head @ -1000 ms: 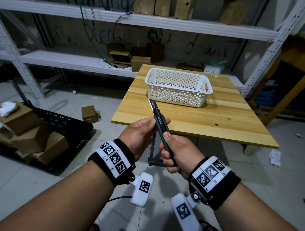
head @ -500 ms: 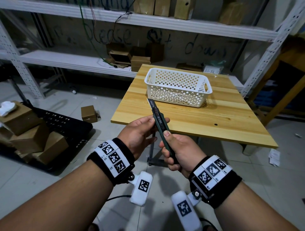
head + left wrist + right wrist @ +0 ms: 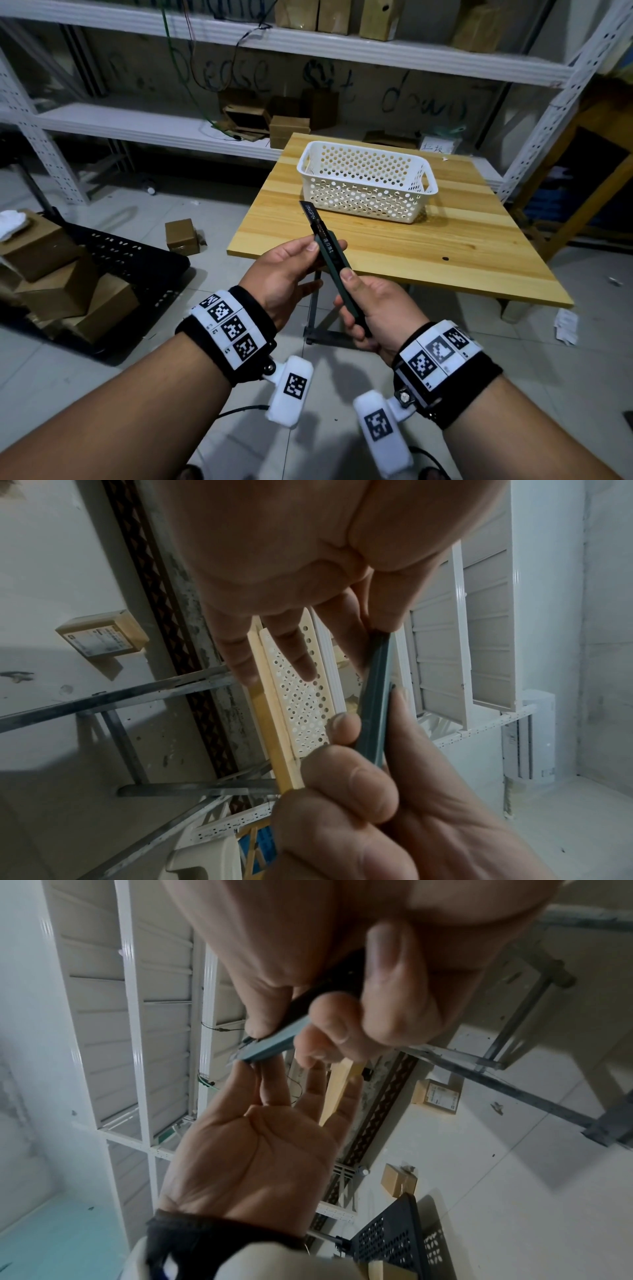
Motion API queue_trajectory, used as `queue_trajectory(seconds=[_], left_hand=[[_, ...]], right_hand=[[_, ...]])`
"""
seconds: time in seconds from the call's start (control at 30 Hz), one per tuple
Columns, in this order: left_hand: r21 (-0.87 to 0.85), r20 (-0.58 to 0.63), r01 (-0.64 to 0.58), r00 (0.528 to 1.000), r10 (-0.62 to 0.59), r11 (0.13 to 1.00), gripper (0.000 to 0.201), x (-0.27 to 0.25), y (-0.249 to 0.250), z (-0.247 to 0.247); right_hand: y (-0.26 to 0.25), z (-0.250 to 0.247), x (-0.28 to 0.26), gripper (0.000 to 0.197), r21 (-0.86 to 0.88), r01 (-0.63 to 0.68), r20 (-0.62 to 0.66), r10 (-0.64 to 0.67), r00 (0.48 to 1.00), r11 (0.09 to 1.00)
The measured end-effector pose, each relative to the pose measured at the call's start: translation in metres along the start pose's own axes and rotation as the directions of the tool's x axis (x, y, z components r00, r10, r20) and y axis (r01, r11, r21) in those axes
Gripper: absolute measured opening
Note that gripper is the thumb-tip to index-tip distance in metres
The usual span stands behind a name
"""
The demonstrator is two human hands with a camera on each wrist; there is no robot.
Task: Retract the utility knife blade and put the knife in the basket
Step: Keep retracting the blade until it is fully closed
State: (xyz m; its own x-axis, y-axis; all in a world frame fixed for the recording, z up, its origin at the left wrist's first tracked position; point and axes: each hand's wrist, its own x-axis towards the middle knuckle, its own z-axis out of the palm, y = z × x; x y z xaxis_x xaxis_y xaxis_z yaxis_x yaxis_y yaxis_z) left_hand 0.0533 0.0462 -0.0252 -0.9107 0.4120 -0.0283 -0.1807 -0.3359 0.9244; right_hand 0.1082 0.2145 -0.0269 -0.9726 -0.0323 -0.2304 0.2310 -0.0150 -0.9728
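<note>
A dark green utility knife (image 3: 334, 265) is held in the air in front of the table's near edge, its black tip pointing up and left toward the basket. My left hand (image 3: 325, 245) pinches the front part between thumb and forefinger, the other fingers straight (image 3: 298, 656). My right hand (image 3: 352, 298) grips the handle with the thumb lying on top. The knife (image 3: 373, 696) shows edge-on in the left wrist view. Whether any blade sticks out of the tip I cannot tell. The white perforated basket (image 3: 363, 202) stands empty on the wooden table (image 3: 445, 240).
White metal shelves (image 3: 137, 123) with cardboard boxes run behind the table. On the floor at left a black perforated crate (image 3: 137, 260) carries brown boxes, and a small box (image 3: 181, 236) lies nearby. A wooden frame (image 3: 582, 205) stands to the right.
Both hands and the knife have drifted slightly up and to the left. The grips look the same.
</note>
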Motion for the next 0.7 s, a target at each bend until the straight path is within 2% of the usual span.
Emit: queue_trajectory(seconds=[0.7], left_hand=[[-0.023,0.003,0.021,1.0,-0.021,1.0,0.025,0.001,0.0015,-0.0051]], right_hand=[[-0.0006,0.0064,-0.0015,0.04,0.021,0.009,0.002,-0.009,1.0,1.0]])
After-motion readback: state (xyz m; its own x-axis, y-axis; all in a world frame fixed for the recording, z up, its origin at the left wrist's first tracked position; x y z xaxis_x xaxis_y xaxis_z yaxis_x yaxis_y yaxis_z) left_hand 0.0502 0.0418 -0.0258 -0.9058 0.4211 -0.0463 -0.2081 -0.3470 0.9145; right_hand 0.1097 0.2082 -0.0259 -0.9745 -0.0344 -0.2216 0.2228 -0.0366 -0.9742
